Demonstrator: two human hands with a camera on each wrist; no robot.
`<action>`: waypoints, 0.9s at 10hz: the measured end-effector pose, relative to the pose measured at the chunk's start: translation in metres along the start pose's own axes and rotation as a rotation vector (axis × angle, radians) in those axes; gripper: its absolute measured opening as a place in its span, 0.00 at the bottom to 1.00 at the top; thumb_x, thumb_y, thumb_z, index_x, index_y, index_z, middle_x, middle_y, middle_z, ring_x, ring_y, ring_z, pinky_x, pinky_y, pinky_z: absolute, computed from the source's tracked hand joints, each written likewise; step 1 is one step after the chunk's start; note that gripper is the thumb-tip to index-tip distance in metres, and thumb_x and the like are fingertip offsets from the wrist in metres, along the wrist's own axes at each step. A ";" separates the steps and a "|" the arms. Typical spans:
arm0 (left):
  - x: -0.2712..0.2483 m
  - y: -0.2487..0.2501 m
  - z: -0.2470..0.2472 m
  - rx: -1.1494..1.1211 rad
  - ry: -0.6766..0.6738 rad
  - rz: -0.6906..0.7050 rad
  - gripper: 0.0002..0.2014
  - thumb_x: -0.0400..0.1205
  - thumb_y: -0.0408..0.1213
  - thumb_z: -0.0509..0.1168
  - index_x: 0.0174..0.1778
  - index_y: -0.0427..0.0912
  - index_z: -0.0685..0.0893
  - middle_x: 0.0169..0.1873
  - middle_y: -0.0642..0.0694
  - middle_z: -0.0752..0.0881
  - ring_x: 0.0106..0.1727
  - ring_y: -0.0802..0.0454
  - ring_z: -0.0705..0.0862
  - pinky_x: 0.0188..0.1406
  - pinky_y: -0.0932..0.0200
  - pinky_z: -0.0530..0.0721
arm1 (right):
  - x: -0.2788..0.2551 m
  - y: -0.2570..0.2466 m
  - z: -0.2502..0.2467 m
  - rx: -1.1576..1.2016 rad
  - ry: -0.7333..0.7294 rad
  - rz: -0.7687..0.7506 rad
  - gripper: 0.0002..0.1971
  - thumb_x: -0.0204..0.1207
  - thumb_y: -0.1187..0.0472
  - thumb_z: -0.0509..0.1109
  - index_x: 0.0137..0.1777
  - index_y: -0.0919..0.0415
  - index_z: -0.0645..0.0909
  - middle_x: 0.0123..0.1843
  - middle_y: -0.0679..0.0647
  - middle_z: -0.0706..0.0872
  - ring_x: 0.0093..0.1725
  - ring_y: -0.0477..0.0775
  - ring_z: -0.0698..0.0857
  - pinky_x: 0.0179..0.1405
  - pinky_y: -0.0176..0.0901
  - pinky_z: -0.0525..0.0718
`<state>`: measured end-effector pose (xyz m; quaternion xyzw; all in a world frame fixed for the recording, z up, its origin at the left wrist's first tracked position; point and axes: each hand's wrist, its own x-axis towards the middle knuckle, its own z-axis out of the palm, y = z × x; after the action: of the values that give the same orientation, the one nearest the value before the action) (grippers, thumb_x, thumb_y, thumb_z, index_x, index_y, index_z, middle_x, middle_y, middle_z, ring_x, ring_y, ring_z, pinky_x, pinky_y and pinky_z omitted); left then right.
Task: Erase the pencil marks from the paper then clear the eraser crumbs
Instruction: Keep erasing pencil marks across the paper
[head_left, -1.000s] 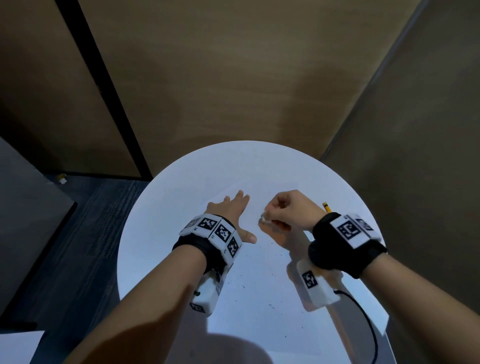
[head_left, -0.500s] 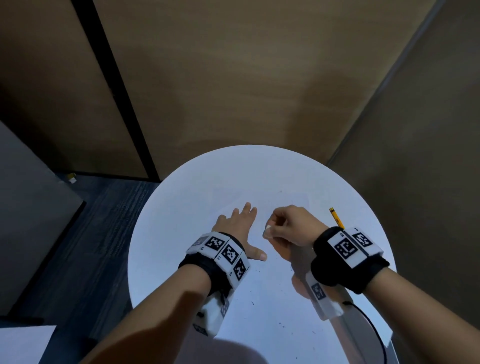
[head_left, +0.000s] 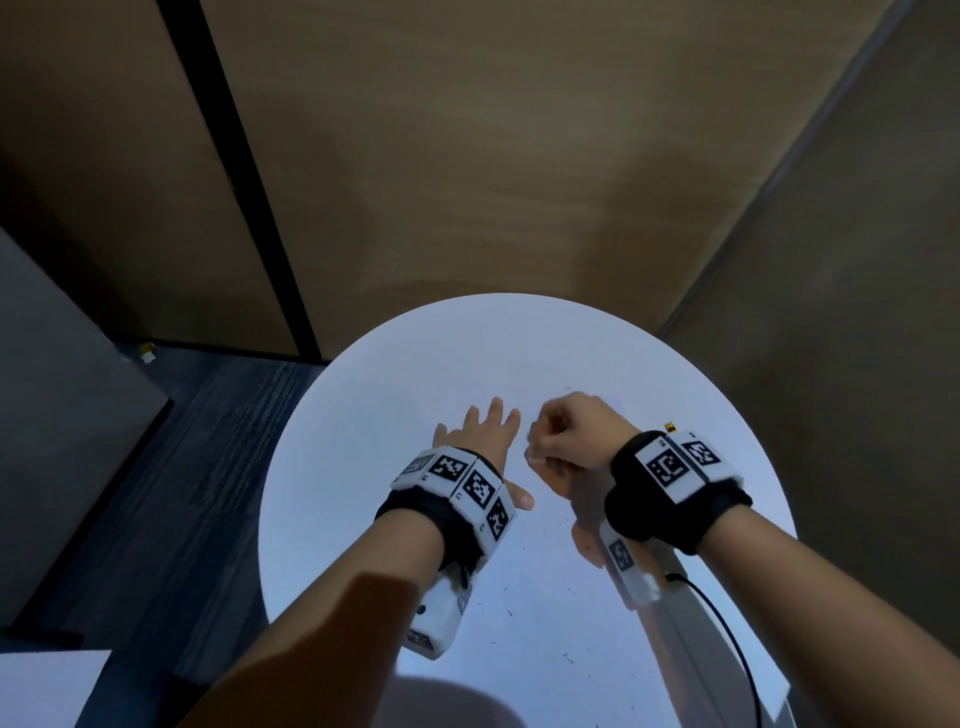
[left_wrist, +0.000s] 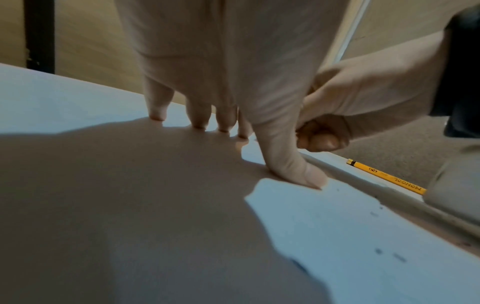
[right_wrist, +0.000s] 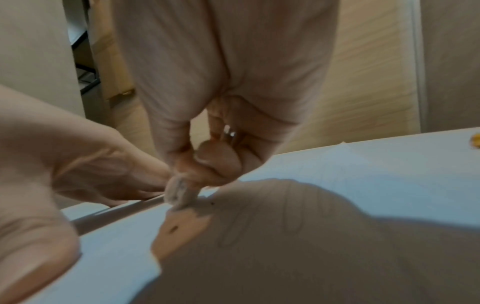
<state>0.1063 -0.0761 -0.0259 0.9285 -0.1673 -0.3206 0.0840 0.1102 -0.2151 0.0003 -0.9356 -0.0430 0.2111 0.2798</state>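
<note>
Evidently mid-erasing: the right hand (head_left: 569, 436) pinches a worn eraser (right_wrist: 178, 192) against the paper (right_wrist: 363, 174), faint pencil marks (right_wrist: 293, 216) remaining. Its partner, the left hand (head_left: 483, 431), presses flat, fingers spread. Dark crumbs (head_left: 566, 660) still litter the desk (head_left: 363, 415), uncleared.

Round white surface (head_left: 363, 415): smooth, faintly glossy, mirrored the arms. Paper (right_wrist: 363, 174) matt and white, speckled with dark crumbs (head_left: 506, 590). Eraser (right_wrist: 178, 193) soft, rubbery, smudged grey, pinched in the right hand's fingers (right_wrist: 218, 162). Pencil (left_wrist: 384, 176) lacquered glossy yellow, printed black. Wall panels (head_left: 467, 156) matt wood grain. Floor (head_left: 218, 467) rough, dark woven carpet. Wristbands (head_left: 675, 514) black, fuzzy cloth, fitted with hard white plastic marker tiles (head_left: 475, 486).
</note>
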 end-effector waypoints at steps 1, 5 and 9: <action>-0.001 0.000 0.001 -0.006 0.008 0.002 0.52 0.76 0.54 0.71 0.84 0.47 0.39 0.83 0.45 0.37 0.84 0.41 0.41 0.78 0.34 0.49 | 0.006 -0.003 0.005 -0.016 0.098 -0.012 0.03 0.71 0.64 0.72 0.41 0.60 0.79 0.35 0.49 0.82 0.36 0.47 0.80 0.28 0.29 0.73; -0.001 0.000 0.002 -0.001 0.008 0.000 0.52 0.76 0.54 0.71 0.83 0.48 0.39 0.83 0.46 0.37 0.84 0.42 0.41 0.78 0.34 0.48 | -0.001 0.000 -0.001 -0.221 -0.046 -0.086 0.05 0.74 0.60 0.71 0.47 0.58 0.79 0.39 0.45 0.78 0.42 0.46 0.76 0.30 0.22 0.67; 0.001 -0.001 0.001 -0.002 0.002 0.002 0.53 0.76 0.54 0.71 0.84 0.48 0.39 0.83 0.46 0.37 0.84 0.41 0.42 0.78 0.34 0.49 | -0.008 -0.004 0.005 -0.209 -0.151 -0.102 0.13 0.73 0.62 0.71 0.32 0.54 0.71 0.29 0.45 0.76 0.30 0.44 0.77 0.28 0.32 0.69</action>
<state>0.1064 -0.0755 -0.0274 0.9286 -0.1679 -0.3197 0.0852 0.1011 -0.2108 0.0015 -0.9377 -0.1331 0.2607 0.1870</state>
